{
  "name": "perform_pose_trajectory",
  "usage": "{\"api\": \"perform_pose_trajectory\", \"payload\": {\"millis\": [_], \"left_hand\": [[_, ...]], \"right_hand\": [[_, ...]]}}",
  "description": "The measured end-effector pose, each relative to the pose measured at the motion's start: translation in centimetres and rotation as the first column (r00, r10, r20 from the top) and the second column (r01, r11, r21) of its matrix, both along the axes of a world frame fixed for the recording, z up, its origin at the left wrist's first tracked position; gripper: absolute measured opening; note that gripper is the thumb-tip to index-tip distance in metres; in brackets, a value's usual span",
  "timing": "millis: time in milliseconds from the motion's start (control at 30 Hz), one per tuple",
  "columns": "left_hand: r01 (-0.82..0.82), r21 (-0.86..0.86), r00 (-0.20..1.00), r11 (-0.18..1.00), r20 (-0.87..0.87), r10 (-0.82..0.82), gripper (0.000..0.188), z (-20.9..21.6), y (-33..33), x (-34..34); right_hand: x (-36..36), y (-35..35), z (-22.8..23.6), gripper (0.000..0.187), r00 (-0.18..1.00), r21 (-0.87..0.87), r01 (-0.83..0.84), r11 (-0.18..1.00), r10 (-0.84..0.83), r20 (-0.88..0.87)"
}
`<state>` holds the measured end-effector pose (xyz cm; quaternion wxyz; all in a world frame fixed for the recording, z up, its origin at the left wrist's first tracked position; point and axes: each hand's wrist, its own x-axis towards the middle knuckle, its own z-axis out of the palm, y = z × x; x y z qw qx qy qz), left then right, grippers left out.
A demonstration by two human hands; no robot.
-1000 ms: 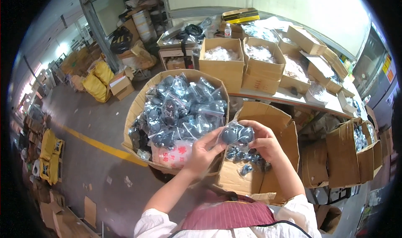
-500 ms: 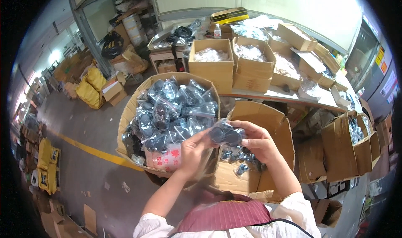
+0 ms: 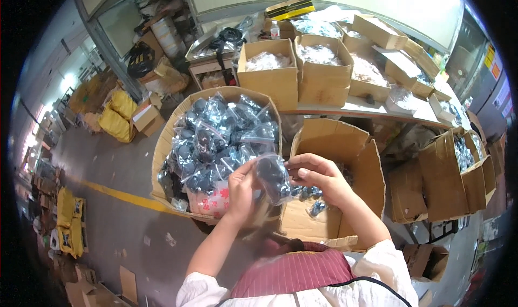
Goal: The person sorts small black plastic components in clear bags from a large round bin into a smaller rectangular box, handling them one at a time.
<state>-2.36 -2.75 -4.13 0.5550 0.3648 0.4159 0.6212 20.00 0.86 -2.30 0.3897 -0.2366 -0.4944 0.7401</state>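
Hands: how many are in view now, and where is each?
2. The left hand holds a clear bag containing something dark; the right hand is at the bag's right side, over the right-hand carton. No other hand shows, though distant clutter could hide one.

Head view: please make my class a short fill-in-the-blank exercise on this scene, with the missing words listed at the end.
1. The contents of the clear bag between the left hand and the right hand look ____ rather than light.
2. The fuller carton stands to the ____ of the emptier carton.
3. The stripe on the floor is coloured ____.
4. The person's sleeves are ____.

Missing words: dark; left; yellow; white.
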Motion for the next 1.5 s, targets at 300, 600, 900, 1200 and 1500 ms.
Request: {"api": "perform_pose_trajectory", "payload": {"millis": [300, 600, 900, 1200, 1500], "left_hand": [[0.009, 0.009, 1.000, 1.000, 0.010, -0.009, 0.030, -0.7, 0.2, -0.4], [0.393, -0.009, 0.915, 0.920, 0.101, -0.390, 0.057, 1.6, -0.1, -0.9], [0.303, 0.027, 0.375, 0.953, 0.916, -0.145, 0.067, 1.5, 2.7, -7.2], [0.086, -0.179, 0.869, 0.980, -0.467, -0.162, 0.041, -0.3, 0.2, 0.6], [-0.024, -0.245, 0.848, 0.969, -0.518, -0.110, 0.050, -1.2, 1.0, 0.9]], "right_hand": [[-0.2, -1.4, -0.3, 0.040, 0.970, 0.174, -0.077, 0.982, 0.034, 0.240], [-0.1, 0.7, -3.3, 0.021, 0.987, 0.095, 0.071, 0.993, -0.084, 0.138], [0.5, 8.5, -11.7, 0.022, 0.978, -0.144, 0.207, 0.968, -0.210, -0.006], [5.4, 11.6, -45.5, 0.117, -0.291, -0.210, -0.573, 0.792, 0.042, 0.956], [6.3, 8.4, -51.1, 0.119, -0.353, -0.311, -0.763, 0.567, 0.037, 0.935]]}}
